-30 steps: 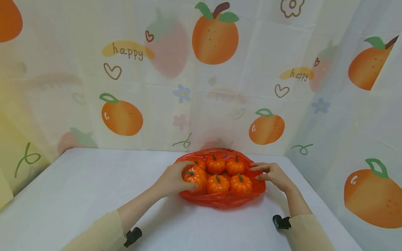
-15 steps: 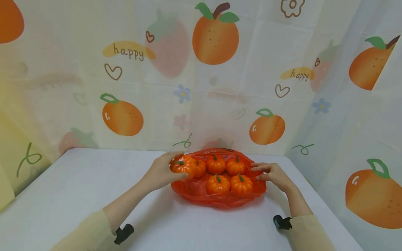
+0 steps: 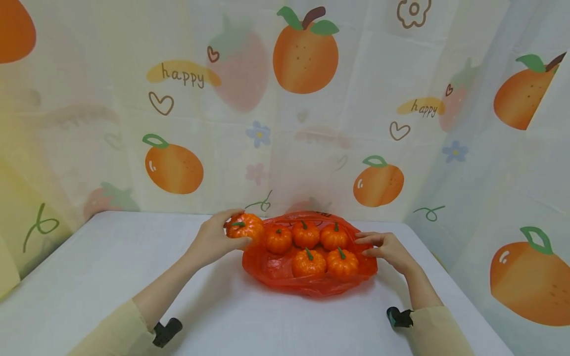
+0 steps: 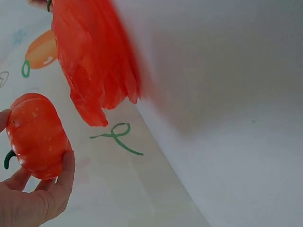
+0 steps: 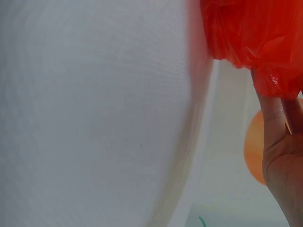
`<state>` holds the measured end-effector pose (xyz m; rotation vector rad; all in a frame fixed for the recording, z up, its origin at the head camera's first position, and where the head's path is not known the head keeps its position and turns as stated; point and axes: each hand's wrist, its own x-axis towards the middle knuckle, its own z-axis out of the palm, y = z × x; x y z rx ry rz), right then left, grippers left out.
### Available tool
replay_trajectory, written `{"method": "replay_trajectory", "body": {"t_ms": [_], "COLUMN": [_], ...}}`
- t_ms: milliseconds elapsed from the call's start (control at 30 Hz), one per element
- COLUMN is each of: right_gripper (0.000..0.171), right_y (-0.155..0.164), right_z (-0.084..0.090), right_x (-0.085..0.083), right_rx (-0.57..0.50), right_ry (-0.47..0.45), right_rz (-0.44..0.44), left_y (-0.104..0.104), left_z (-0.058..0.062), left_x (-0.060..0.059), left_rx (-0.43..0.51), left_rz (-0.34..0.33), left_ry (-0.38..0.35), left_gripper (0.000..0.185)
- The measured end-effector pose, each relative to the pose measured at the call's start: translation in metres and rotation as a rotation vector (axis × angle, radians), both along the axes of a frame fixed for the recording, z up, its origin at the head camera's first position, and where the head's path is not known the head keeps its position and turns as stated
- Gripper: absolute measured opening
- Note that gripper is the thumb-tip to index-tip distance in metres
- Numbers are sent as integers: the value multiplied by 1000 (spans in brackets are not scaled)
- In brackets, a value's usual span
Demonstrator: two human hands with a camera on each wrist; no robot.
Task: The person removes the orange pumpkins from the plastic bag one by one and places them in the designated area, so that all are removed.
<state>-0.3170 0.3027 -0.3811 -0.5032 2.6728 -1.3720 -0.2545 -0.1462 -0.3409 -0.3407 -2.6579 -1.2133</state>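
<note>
Left hand (image 3: 213, 241) grips small pumpkin (image 3: 244, 227) lifted just off left edge of red bag (image 3: 311, 282), right hand (image 3: 386, 249) pinches bag's right rim; best keep rim pinned and carry pumpkin clear before lowering to tabletop (image 3: 111, 262).

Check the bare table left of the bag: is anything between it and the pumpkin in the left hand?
Nothing visible. The left hand holds the pumpkin at the red bag's left edge, beside bare table.

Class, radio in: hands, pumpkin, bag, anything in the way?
Left hand grips pumpkin at bag's left rim. Right hand pinches bag edge. Four pumpkins inside. Nothing blocking.
</note>
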Motion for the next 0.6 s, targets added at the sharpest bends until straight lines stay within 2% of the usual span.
{"method": "replay_trajectory", "body": {"t_ms": [300,600], "right_gripper": [35,35], "right_y": [-1,0], "right_z": [-1,-1], "right_x": [1,1], "right_rx": [-9,-9], "right_ry": [-5,-2], "right_rz": [-8,-7], "left_y": [-20,-40], "left_z": [-6,-13], "left_x": [-8,-17], "left_rx": [9,-26], "left_rz": [66,117], "left_ry": [-10,-21], "left_gripper": [68,70]}}
